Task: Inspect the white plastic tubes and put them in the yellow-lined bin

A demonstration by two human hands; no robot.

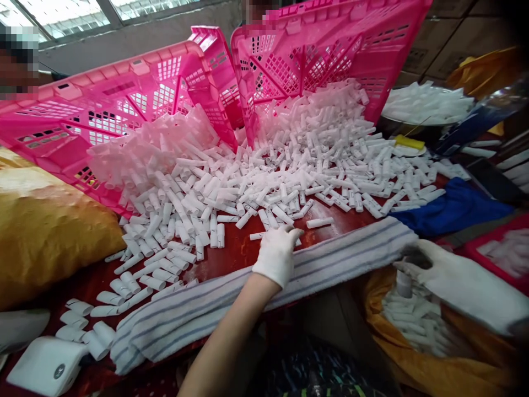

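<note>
Lap: a dark patterned garment [322,369] at the bottom, the left forearm rising beside it.
Open sack: the orange sack [463,366] gapes at the lower right, white tubes [413,320] heaped inside.
Right hand: the right hand [450,275], in a white glove, is over that sack, thumb and fingers bent around a gap; one tube [404,284] is right at the fingertips, though I can't tell whether it's gripped.
Towel: a striped towel [330,267] runs along the near side of the red desk [243,248]; a white box [47,366] sits off its left end, beside loose tubes.
Left hand: the left hand [276,253], white-gloved too, reaches past the towel to the pile's near fringe, fingers bent; whether they're closed on anything, I can't tell.
Pile: white tubes spread right across the desk, a blue cloth [454,209] on the right, a bulging yellow bag [53,226] on the left.
Baskets: the left basket [53,118] and right basket [384,60], both pink, lie tipped, tubes spilling out toward us.
Back: part of a person at far left, a window [70,19] behind, cartons [463,44] at right.
</note>
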